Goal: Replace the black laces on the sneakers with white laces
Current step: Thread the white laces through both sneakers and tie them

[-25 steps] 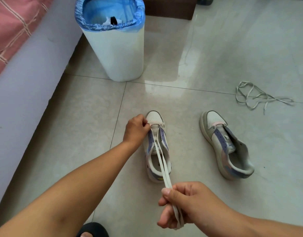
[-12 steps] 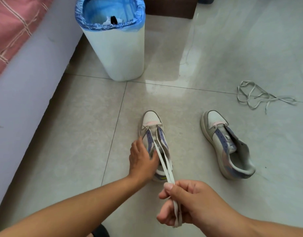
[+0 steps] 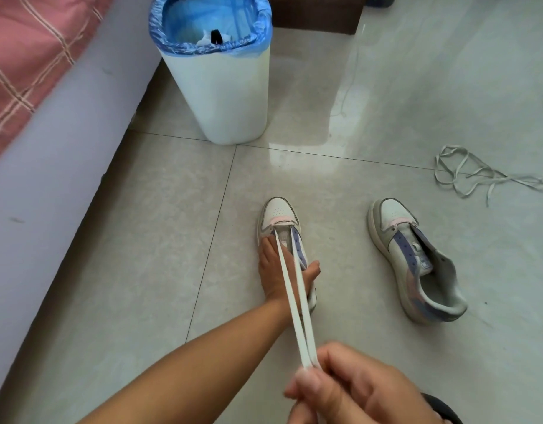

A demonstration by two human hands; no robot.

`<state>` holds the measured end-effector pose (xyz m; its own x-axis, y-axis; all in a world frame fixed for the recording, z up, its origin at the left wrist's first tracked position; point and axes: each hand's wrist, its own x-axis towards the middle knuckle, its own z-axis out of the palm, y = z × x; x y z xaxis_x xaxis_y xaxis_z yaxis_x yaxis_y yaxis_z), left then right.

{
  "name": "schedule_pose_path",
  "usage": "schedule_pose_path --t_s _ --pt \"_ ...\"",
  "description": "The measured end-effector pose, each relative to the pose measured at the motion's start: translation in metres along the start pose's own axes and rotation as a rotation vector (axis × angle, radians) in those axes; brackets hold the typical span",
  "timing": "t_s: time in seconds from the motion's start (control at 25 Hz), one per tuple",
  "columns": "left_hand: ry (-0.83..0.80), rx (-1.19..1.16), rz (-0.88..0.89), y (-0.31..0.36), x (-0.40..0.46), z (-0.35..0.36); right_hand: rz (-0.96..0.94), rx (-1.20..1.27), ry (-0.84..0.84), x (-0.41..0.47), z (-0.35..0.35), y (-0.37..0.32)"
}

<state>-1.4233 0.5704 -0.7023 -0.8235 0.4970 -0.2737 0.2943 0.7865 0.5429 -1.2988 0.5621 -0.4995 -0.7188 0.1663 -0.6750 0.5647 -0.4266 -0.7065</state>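
Two white, grey and purple sneakers lie on the floor tiles. The left sneaker (image 3: pixel 279 212) has a white lace (image 3: pixel 296 304) through its lowest eyelets, and both strands run taut toward me. My left hand (image 3: pixel 282 273) grips this sneaker across its middle, thumb on the right side. My right hand (image 3: pixel 355 390), near the bottom edge, pinches both strands together between thumb and fingers. The right sneaker (image 3: pixel 414 258) has no lace. A second loose white lace (image 3: pixel 475 174) lies tangled on the floor at far right.
A white bin (image 3: pixel 230 96) with a blue liner stands behind the left sneaker. A pale bed side (image 3: pixel 49 166) with a pink checked cover runs along the left. Dark wooden furniture (image 3: pixel 316 13) sits at the top. A dark object (image 3: pixel 444 408) shows at bottom right.
My left hand moved from the sneaker's toe back to its middle and now grips it there. My right hand keeps the lace strands pulled taut toward me.
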Motion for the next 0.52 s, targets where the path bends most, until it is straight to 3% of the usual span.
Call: schedule_pose_path --t_s 0.2,0.44,0.52 --pt "0.033 -0.045 0.074 -0.005 0.002 0.000 -0.094 -0.414 0.117 -0.005 -0.005 0.019" --pt "-0.011 -0.003 0.090 -0.005 0.004 -0.006 -0.078 -0.216 -0.058 0.001 -0.020 0.016" --pt "-0.137 -0.034 0.082 -0.011 0.007 -0.018 -0.029 -0.374 -0.090 0.007 -0.030 0.024"
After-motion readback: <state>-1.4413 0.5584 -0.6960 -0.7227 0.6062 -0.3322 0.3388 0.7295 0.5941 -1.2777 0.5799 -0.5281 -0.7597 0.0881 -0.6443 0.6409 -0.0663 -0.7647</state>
